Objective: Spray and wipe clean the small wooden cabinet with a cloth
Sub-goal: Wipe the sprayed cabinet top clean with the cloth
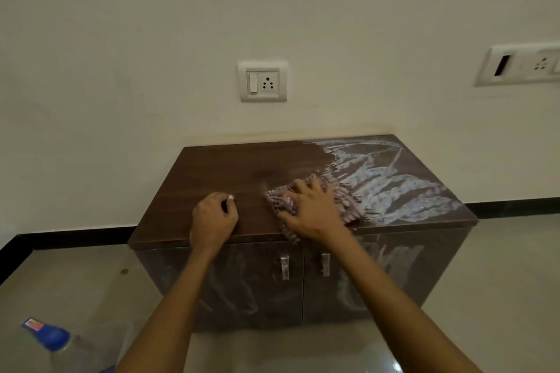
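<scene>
Both hands on small wooden cabinet (227,166) top. My right hand (312,209) flat, fingers spread, pressing pink nubby cloth (348,203) near front edge. My left hand (213,221) curled, gripping nothing, resting beside cloth. White smears (394,185) across right half. Blue-capped bottle (57,342) on floor.

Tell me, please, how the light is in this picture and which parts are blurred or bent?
Head view: the light is dim and warm; the bottle at lower left is blurred, while the right hand on the cloth looks fairly sharp; the wide lens bows the cabinet edges; a glare spot shows on the floor.
</scene>
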{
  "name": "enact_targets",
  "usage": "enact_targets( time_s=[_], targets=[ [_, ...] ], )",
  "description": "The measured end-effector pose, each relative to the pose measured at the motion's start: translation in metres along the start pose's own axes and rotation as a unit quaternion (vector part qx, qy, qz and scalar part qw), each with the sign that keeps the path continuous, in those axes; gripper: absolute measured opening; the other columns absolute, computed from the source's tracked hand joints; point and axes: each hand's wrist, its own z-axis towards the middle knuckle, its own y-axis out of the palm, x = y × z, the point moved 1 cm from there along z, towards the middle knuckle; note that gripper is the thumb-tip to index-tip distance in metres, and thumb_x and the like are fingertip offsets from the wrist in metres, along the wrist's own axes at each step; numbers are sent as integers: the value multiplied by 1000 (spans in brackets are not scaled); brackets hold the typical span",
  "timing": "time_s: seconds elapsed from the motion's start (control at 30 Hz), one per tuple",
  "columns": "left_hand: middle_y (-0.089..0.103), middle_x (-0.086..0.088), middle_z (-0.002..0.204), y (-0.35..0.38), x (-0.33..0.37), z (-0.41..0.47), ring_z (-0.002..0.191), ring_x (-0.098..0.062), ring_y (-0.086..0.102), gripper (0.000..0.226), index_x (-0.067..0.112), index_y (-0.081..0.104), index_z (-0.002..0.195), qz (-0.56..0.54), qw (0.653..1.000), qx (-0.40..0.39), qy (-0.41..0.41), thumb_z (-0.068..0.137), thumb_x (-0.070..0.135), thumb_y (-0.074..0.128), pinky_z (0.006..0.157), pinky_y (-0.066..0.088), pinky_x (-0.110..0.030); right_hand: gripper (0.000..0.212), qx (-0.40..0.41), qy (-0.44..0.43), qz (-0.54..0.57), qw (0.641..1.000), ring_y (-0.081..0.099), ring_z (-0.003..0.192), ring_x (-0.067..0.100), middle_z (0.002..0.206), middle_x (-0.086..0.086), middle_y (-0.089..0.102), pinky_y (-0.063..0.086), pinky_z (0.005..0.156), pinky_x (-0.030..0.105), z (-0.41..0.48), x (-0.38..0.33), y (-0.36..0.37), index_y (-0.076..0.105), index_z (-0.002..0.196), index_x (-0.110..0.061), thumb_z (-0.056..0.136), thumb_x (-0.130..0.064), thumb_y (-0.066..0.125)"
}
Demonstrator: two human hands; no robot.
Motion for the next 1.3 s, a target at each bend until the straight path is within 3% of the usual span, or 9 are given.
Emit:
enact_targets(
  time_s=[0.13,0.2,0.3,0.43,0.67,0.9,1.13,1.2,1.3],
  targets=[
    [66,-8,109,0,0,1,98,-24,62,24,10,65,104,20,998,-54,10,83,11,54,86,46,-32,54,-13,-126,5,992,26,132,26,144,-1,37,17,105,57,-8,-34,5,33,138,-44,87,-56,40],
    [62,-7,114,0,1,1,104,-24,58,26,12,63,108,32,996,-77,17,85,13,53,89,44,-33,55,8,-128,13,992,28,131,23,143,-6,38,18,106,55,-27,-9,1,31,136,-49,83,-62,34],
    [58,-10,118,3,4,0,109,-26,54,27,9,60,112,43,994,-96,25,87,9,49,93,41,-35,69,35,-7,-19,999,30,129,20,142,-7,40,20,107,52,-49,60,0,35,136,-47,75,-71,16],
    [56,-12,119,16,28,3,111,-27,53,29,8,57,115,28,991,-129,33,88,6,47,95,40,-34,60,-9,166,-62,984,22,137,28,148,0,31,15,108,57,-22,92,-7,36,140,-31,89,-62,31],
    [55,-11,130,51,83,-1,121,-24,49,33,9,56,121,-78,981,-169,47,91,5,42,104,34,-31,64,-8,-42,0,999,21,136,21,148,-9,33,17,107,54,-36,57,-5,30,137,-50,77,-66,20],
    [60,-4,115,65,87,-14,107,-19,56,27,14,59,113,-39,981,-153,114,87,17,51,95,43,-30,59,-7,197,-65,978,18,139,24,150,-3,28,14,109,58,-36,142,-15,32,142,-32,90,-60,31],
    [61,-6,112,68,86,-11,105,-22,57,28,10,60,111,-16,982,-145,120,85,17,54,94,44,-34,56,59,-53,-17,997,34,128,18,140,-11,44,28,98,45,-66,97,-6,37,133,-50,79,-63,27],
    [59,-6,116,68,85,-12,107,-22,56,29,10,59,114,-16,981,-152,117,86,17,52,94,44,-33,63,86,6,-14,996,37,129,19,140,-11,46,26,102,47,-88,128,-12,41,132,-47,76,-69,21],
    [57,-5,121,69,86,-12,109,-22,55,31,10,56,118,-16,981,-158,108,88,15,50,93,42,-31,67,72,195,-72,975,32,132,21,143,-6,42,21,105,48,-92,173,-24,44,135,-34,81,-68,24]
  ],
)
